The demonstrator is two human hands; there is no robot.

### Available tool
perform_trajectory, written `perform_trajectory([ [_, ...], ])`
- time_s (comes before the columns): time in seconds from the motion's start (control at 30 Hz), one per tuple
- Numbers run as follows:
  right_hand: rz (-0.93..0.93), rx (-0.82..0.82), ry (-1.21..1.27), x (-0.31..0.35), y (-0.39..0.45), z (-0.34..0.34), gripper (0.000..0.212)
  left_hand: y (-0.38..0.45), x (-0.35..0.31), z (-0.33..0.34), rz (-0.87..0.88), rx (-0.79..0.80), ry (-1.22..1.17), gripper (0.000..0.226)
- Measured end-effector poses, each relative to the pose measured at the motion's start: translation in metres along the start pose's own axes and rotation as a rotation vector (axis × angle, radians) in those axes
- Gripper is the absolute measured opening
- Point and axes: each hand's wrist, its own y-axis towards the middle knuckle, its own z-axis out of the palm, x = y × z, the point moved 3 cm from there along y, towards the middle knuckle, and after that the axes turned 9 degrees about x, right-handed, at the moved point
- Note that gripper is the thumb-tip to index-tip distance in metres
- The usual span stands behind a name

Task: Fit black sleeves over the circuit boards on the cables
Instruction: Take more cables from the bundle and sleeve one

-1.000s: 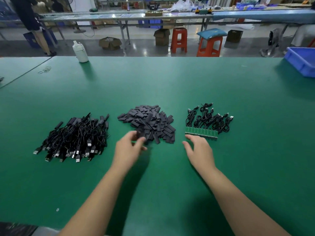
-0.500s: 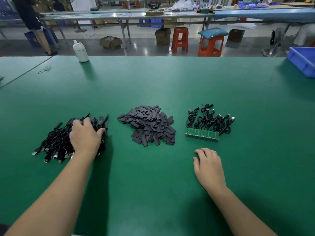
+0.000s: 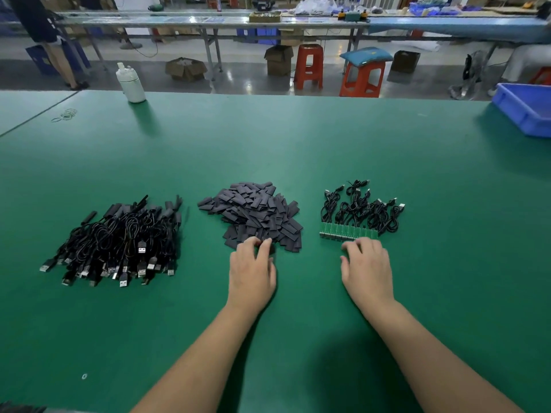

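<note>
Left hand: the left hand (image 3: 252,272) lies palm down at the near edge of the sleeve pile; the forearm comes in from the bottom of the view and points away from the person; the fingers (image 3: 249,244) are bent, and their tips touch the nearest sleeves; whether they already pinch one sleeve, I cannot tell (the tips are hidden among the dark pieces).
Right hand: the right hand (image 3: 368,271) is also palm down, just before the row of boards; its fingers (image 3: 362,245) are curled a little and slightly spread; the tips reach the near edge of the boards, but a real grip is not visible.
Black sleeves: the black sleeves (image 3: 253,214) lie as a loose heap of flat dark pieces in the middle of the green table (image 3: 298,144), between the two groups of cables.
Circuit boards: the circuit boards (image 3: 346,232) are small and green; they lie side by side in one row, to the right of the heap; their thin black cables (image 3: 362,208) are coiled just behind them.
Cable pile: a big pile of black USB cables (image 3: 119,242) lies at the left, well apart from both hands.
Far side: a white bottle (image 3: 131,83) stands upright near the far edge; a blue bin (image 3: 526,107) is at the far right corner.
</note>
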Motion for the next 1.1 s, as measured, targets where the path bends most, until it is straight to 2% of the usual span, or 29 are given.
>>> perform_trajectory([
  [0.07, -0.032, 0.053, -0.045, -0.005, 0.018, -0.008, 0.047, 0.001, 0.002, 0.001, -0.065, 0.012, 0.007, 0.045],
  [0.13, -0.061, 0.213, -0.09, -0.01, 0.036, -0.011, 0.064, 0.003, 0.001, 0.002, -0.091, 0.027, 0.016, 0.045],
  [0.2, -0.096, 0.368, -0.104, -0.012, 0.05, -0.009, 0.069, 0.004, 0.001, 0.003, -0.112, 0.041, 0.009, 0.046],
  [0.27, -0.089, 0.444, -0.123, -0.013, 0.055, -0.008, 0.068, 0.004, 0.001, 0.004, -0.127, 0.05, -0.002, 0.047],
  [0.57, -0.015, 0.362, -0.289, -0.012, 0.039, -0.011, 0.055, 0.004, 0.002, 0.005, -0.155, 0.058, -0.023, 0.045],
  [0.73, 0.164, 0.375, -0.308, -0.012, 0.028, -0.025, 0.047, 0.003, 0.002, 0.006, -0.156, 0.069, -0.02, 0.043],
  [0.83, 0.375, 0.467, -0.106, -0.018, 0.031, -0.039, 0.054, 0.002, 0.002, 0.006, -0.15, 0.071, -0.018, 0.042],
  [0.93, 0.532, 0.719, 0.405, -0.01, 0.026, -0.038, 0.045, 0.002, 0.001, 0.005, -0.151, 0.073, -0.024, 0.041],
  [0.97, 0.541, 0.798, 0.494, -0.007, 0.024, -0.038, 0.042, 0.002, 0.001, 0.005, -0.151, 0.077, -0.028, 0.041],
  [1.03, 0.428, 0.811, 0.36, -0.004, 0.024, -0.042, 0.037, 0.002, 0.002, 0.005, -0.156, 0.085, -0.026, 0.041],
  [1.1, 0.163, 0.665, 0.025, -0.006, 0.033, -0.051, 0.041, 0.002, 0.001, 0.004, -0.154, 0.086, -0.02, 0.042],
])
